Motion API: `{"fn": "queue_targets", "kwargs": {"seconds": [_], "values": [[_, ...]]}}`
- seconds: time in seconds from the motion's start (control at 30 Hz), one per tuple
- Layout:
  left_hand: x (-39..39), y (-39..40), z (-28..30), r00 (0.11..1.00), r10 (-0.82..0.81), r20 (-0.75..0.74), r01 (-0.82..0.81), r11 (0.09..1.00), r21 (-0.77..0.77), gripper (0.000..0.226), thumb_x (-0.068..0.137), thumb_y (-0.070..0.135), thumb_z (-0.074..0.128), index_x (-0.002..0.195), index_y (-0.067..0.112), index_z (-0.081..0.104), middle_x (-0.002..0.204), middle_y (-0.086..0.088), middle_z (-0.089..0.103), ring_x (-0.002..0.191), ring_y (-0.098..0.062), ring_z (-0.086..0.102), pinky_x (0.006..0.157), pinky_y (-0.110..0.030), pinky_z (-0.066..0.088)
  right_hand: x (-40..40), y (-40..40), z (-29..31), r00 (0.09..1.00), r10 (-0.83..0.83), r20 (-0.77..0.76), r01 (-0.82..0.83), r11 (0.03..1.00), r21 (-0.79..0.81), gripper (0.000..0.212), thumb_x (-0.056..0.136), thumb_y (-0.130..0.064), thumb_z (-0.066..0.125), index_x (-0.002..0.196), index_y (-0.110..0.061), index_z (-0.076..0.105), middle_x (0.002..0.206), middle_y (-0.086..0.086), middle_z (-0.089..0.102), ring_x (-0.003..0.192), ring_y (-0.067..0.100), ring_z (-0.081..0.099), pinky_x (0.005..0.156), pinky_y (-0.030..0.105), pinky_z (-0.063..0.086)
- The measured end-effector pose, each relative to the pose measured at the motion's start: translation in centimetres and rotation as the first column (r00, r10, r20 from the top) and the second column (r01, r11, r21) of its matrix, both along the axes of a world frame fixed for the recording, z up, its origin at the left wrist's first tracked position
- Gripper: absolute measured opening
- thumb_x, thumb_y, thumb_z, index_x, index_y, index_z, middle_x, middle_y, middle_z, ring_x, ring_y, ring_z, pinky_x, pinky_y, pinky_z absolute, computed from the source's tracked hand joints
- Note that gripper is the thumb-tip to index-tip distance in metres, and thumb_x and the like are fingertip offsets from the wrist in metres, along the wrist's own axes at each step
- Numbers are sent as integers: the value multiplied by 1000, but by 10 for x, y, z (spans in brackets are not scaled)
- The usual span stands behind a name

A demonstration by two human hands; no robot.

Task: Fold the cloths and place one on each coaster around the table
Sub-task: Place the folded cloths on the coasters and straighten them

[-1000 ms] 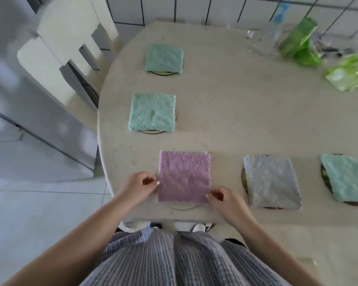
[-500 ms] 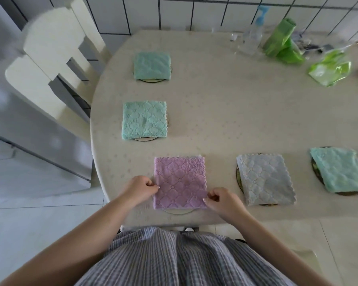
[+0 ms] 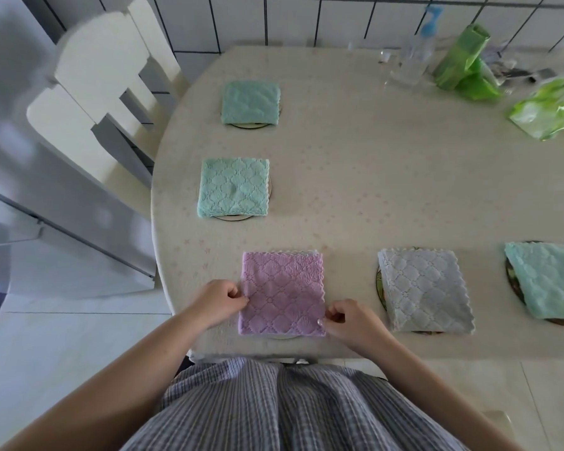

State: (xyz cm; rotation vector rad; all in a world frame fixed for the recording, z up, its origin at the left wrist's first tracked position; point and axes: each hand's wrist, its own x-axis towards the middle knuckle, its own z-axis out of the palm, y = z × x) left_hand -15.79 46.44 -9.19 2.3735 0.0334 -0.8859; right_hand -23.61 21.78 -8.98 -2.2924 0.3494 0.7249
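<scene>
Five folded cloths lie before you, each on a coaster.
Your purple cloth (image 3: 282, 292) lies flat at the near edge, grey cloth (image 3: 424, 289) beside it, three teal ones (image 3: 234, 187) (image 3: 250, 102) (image 3: 549, 278) on other coasters; coaster rims (image 3: 235, 217) peek out.

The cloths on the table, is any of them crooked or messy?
Mostly tidy. The grey cloth and the far-right teal cloth sit turned at an angle, slid off their coasters' left rims. The purple cloth lies straight, pinched by the left hand and right hand.
</scene>
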Motion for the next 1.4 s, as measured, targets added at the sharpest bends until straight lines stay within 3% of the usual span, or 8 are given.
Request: {"fn": "queue_targets", "kwargs": {"seconds": [0.13,0.27,0.57,0.93,1.07,1.2,1.3,1.4], "values": [[2,3,3,999,48,-26,-48,999,-18,34,88,32,60,64,13,45,58,1,41,54,-13,36,52,-24,27,0,-5,4,992,-120,49,118,992,34,25,87,-43,57,73,-22,58,59,-8,54,51,5,45,50,21,32],[10,11,14,947,308,-89,-319,932,-170,21,90,26,57,93,6,61,88,-8,63,77,-17,56,63,-23,40,13,-8,16,959,-242,148,232,970,78,20,90,-38,53,83,-20,60,71,0,63,61,15,55,55,27,38],[72,62,26,845,495,-204,-534,764,-361,15,87,31,61,93,17,63,90,3,68,79,-9,62,79,-30,46,68,53,32,912,-359,200,298,913,278,13,90,-26,56,78,-23,62,63,-8,54,60,8,48,60,26,36],[202,157,26,967,206,-150,-245,912,-330,4,91,21,56,89,18,58,89,1,65,78,-11,58,64,-23,39,112,203,8,767,-630,120,574,758,310,10,89,-25,56,84,-19,63,60,-9,56,59,8,49,57,23,36],[228,160,29,995,62,-79,-84,944,-318,11,91,20,57,99,15,61,93,-1,65,83,-13,59,64,-23,40,123,224,15,711,-690,135,643,716,273,14,88,-26,56,95,-19,65,81,-6,66,76,11,59,66,27,43],[245,151,23,1000,-25,-13,20,951,-308,21,87,27,62,108,22,60,103,1,65,98,-16,61,75,-26,45,133,231,18,767,-632,114,586,761,280,31,89,-29,57,119,-23,58,113,-4,65,102,13,62,87,29,48],[251,140,21,997,-63,39,71,957,-282,27,87,26,62,114,21,59,106,2,63,100,-15,59,89,-32,47,139,232,17,824,-558,99,518,813,266,41,90,-29,57,129,-23,51,128,-5,58,115,9,55,89,22,40],[258,130,19,994,-59,88,83,949,-303,26,88,24,61,113,19,59,104,4,62,94,-12,57,80,-25,45,148,234,15,847,-524,91,482,829,285,43,90,-28,57,132,-22,49,131,-3,56,118,7,52,85,17,34]]}}
